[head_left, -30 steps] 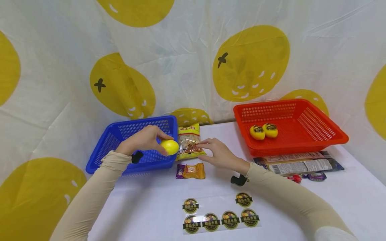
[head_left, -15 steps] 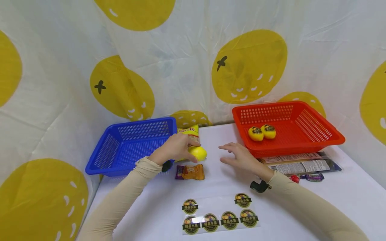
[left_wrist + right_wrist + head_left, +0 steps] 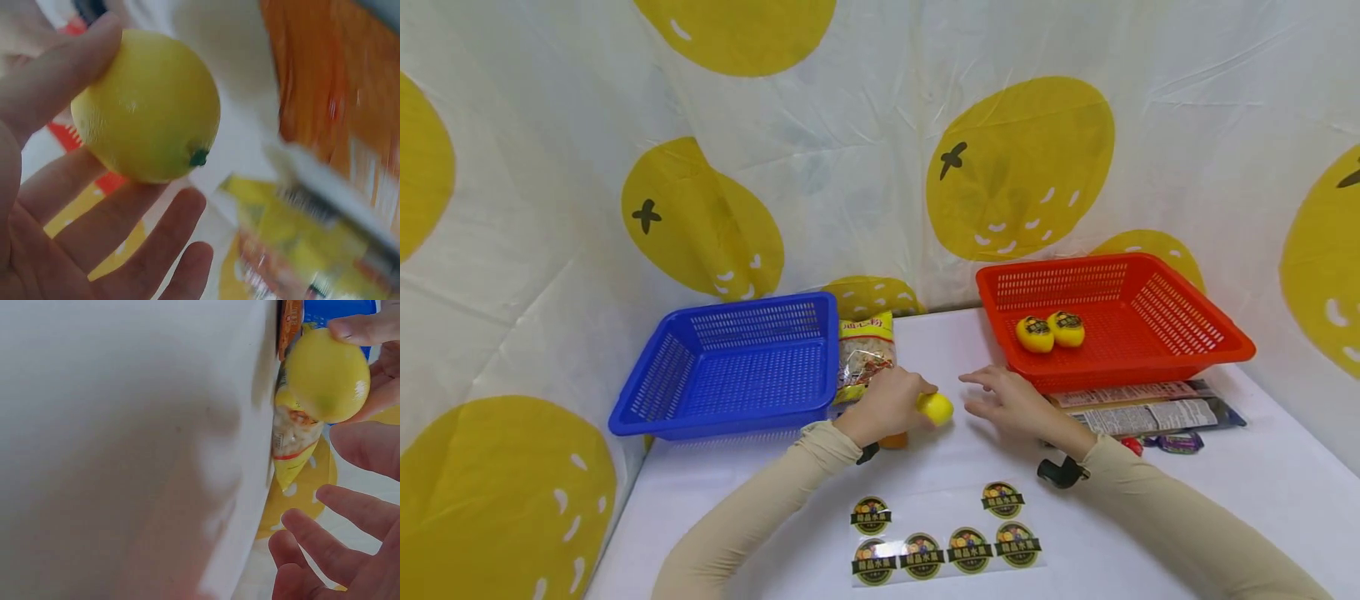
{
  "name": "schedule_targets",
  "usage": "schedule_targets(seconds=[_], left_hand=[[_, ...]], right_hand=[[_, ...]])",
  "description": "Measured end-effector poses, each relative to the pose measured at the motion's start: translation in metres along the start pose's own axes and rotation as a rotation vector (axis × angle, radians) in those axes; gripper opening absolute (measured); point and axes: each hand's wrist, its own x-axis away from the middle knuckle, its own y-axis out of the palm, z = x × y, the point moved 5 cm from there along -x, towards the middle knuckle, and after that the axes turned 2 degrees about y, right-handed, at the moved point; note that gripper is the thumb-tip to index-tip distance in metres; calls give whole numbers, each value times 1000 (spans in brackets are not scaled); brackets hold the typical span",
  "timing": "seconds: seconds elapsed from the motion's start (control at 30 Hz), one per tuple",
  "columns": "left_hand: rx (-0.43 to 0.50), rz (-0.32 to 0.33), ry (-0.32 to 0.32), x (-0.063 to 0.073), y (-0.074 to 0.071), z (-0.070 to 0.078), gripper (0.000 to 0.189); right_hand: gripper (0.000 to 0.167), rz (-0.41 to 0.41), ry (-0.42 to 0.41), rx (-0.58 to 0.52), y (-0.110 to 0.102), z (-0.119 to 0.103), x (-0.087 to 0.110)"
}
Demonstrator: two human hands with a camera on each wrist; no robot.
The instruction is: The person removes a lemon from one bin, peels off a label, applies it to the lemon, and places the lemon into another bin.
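Note:
A yellow lemon is held above the white table by my left hand, pinched between thumb and fingers. The left wrist view shows the lemon with a small green tip, the thumb on one side and the other fingers spread behind it. My right hand is just right of the lemon, fingers apart and holding nothing. In the right wrist view its fingers are loosely bent below the lemon. A clear sheet of round fruit stickers lies nearer the table's front.
A blue basket stands back left, beside a bag of pasta. An orange-wrapped snack is partly hidden by the left hand. The red basket holds two yellow fruits with dark stickers. Flat packages and candies lie before it.
My left hand has carried the lemon rightward and lower, from beside the blue basket to the table's middle. My right hand has moved right, away from the pasta bag.

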Motion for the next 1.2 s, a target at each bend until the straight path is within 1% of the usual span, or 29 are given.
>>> schedule_targets(seconds=[0.13, 0.17, 0.3, 0.43, 0.57, 0.63, 0.77, 0.87, 1.0, 1.07, 1.2], left_hand=[[-27, 39, -8, -5, 12, 1, 58], [-29, 48, -11, -7, 14, 1, 59], [-32, 63, -21, -9, 20, 0, 60], [-58, 66, -10, -10, 21, 1, 60], [-84, 69, 1, -11, 20, 3, 60], [-87, 71, -1, -11, 19, 3, 59], [-76, 70, -6, -11, 20, 2, 59], [-64, 77, -2, -10, 23, 1, 60], [-64, 94, 9, -9, 25, 0, 59], [-58, 100, 10, -9, 25, 0, 57], [-35, 111, 1, -8, 26, 0, 53]], right_hand=[[49, 1, -7, -6, 3, 0, 1], [48, 2, -18, -4, 4, 0, 2], [48, -2, -12, -1, 9, -1, 3], [48, -4, -10, 21, 9, -1, 5], [47, 1, -31, 25, 7, -4, 6], [44, 5, -40, 22, 7, -7, 7], [32, 14, -44, 18, 8, -14, 11], [25, 44, -35, 10, 10, -23, 16], [23, 95, -31, 4, 10, -35, 20], [23, 108, -30, 14, 10, -40, 22], [23, 118, -66, 43, 13, -48, 26]])
